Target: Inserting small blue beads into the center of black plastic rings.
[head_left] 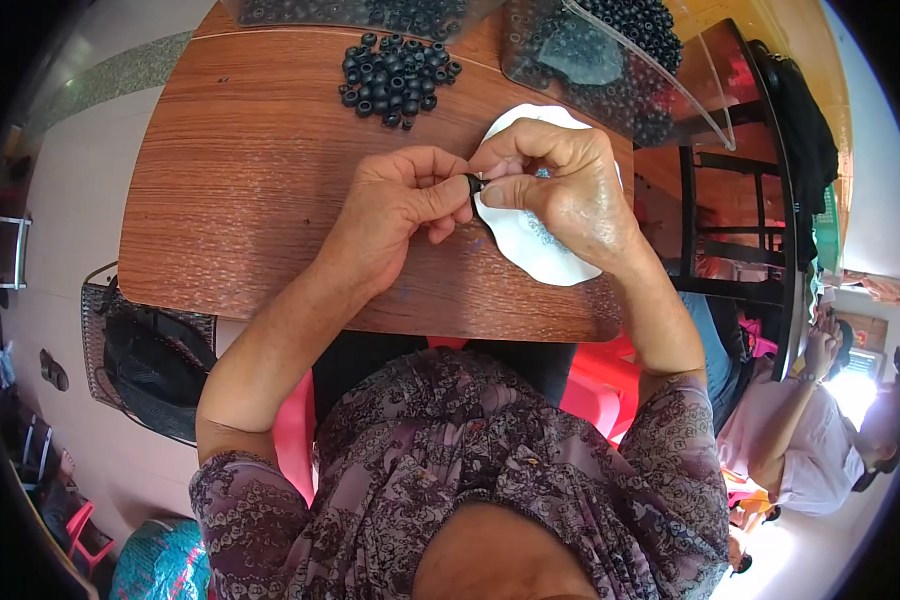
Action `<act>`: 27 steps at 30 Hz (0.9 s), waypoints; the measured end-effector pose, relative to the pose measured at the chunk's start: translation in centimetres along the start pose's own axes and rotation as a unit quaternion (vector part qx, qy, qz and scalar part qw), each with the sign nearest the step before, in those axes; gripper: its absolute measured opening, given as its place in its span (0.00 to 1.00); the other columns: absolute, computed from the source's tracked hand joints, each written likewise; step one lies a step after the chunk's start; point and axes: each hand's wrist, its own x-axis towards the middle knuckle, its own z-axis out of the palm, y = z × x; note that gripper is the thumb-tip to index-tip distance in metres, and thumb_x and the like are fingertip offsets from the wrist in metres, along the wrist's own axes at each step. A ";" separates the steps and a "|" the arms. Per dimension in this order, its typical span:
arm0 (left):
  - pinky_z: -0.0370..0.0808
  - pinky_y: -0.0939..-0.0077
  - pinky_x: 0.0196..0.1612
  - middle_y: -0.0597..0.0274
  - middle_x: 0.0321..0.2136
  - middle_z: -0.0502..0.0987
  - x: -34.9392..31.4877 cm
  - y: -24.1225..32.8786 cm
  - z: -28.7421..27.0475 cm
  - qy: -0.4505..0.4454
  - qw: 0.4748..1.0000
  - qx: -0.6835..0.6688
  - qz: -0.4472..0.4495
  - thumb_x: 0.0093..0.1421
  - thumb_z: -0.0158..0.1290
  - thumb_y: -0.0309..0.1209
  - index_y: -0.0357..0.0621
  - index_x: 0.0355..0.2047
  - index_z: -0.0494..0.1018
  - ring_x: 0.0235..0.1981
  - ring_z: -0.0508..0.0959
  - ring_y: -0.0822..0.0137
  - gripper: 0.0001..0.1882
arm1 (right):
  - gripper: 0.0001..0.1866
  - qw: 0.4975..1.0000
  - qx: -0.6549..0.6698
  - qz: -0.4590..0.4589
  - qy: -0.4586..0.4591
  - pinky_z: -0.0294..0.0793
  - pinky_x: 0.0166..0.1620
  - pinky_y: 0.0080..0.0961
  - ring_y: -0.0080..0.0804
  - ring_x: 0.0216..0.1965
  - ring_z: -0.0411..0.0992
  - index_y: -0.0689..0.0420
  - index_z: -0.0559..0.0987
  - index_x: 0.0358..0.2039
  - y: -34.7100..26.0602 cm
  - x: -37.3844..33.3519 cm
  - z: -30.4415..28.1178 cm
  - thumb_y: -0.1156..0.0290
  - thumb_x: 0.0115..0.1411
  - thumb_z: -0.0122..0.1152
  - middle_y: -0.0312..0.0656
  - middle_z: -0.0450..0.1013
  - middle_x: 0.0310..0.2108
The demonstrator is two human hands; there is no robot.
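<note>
Over the table's near half, both my hands meet. My left hand (382, 212) is closed, pinching a small black ring-like piece (474, 184) between thumb and fingers. From the right, my right hand (578, 195) is closed in a pinch against that piece; whatever it grips is hidden by the fingertips. Beneath my right hand lies a white scalloped plate (550, 268) with small bluish bits on it, partly covered by the hand. A loose pile of small black ring-like pieces (395, 82) sits farther off on the table.
The brown wood-grain table (220, 190) has a rounded edge. At its far side stand clear containers of black pieces (630, 30). A black basket (155, 360) stands by the left edge. A black metal frame (735, 190) rises at right, and another person (800, 440) sits beyond it.
</note>
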 end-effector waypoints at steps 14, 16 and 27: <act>0.67 0.86 0.19 0.58 0.22 0.76 -0.1 0.2 0.1 0.007 1.000 -0.002 -0.024 0.56 0.53 0.24 0.31 0.33 0.73 0.18 0.73 0.75 0.07 | 0.15 0.994 0.052 0.011 -0.097 0.69 0.34 0.16 0.19 0.28 0.70 0.58 0.82 0.30 1.4 1.5 -1.2 0.84 0.38 0.65 0.33 0.73 0.24; 0.68 0.85 0.17 0.55 0.21 0.76 -0.1 0.0 0.1 0.015 0.999 -0.016 -0.029 0.55 0.54 0.23 0.30 0.32 0.73 0.17 0.73 0.74 0.07 | 0.16 0.991 0.059 0.017 -0.118 0.69 0.34 0.16 0.20 0.28 0.70 0.58 0.82 0.30 1.7 1.7 -1.2 0.84 0.37 0.65 0.33 0.73 0.24; 0.72 0.79 0.18 0.53 0.24 0.75 0.1 -0.2 -0.4 0.012 0.999 0.000 -0.046 0.54 0.54 0.23 0.28 0.34 0.72 0.21 0.76 0.68 0.09 | 0.07 0.987 0.117 0.003 -0.107 0.74 0.35 0.19 0.20 0.27 0.71 0.63 0.79 0.24 2.4 2.1 0.3 0.88 0.44 0.61 0.35 0.73 0.23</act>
